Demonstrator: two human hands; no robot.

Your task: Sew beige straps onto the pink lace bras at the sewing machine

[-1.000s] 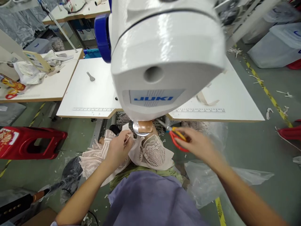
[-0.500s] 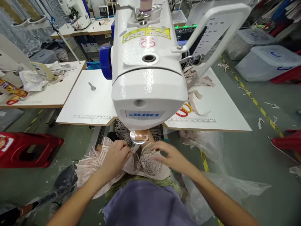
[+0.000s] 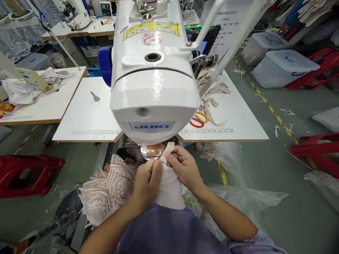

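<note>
A pale pink bra (image 3: 169,190) hangs between my two hands, a smooth side of it facing up, in front of the sewing machine head (image 3: 155,95). My left hand (image 3: 148,181) is closed on its upper left edge, fingers slightly blurred. With thumb and fingers, my right hand (image 3: 186,171) pinches the same bra at the upper right, beside a short strap end (image 3: 168,151) that sticks up. Just behind the hands is the machine's round metal part with a copper-coloured plate (image 3: 153,151). A pile of lace bras (image 3: 108,190) lies left of my left hand.
The white worktable (image 3: 84,106) spreads on both sides of the machine. Red and yellow scissors (image 3: 198,119) and loose fabric strips (image 3: 212,109) lie on its right. A grey flat tool (image 3: 94,96) rests on the left. Red stools (image 3: 29,176) and lidded bins (image 3: 283,68) stand around.
Both hands have come together and now hold the bra up near the machine; before, it lay on my lap, lace side up, with my right hand loosely open above it. The view has shifted right.
</note>
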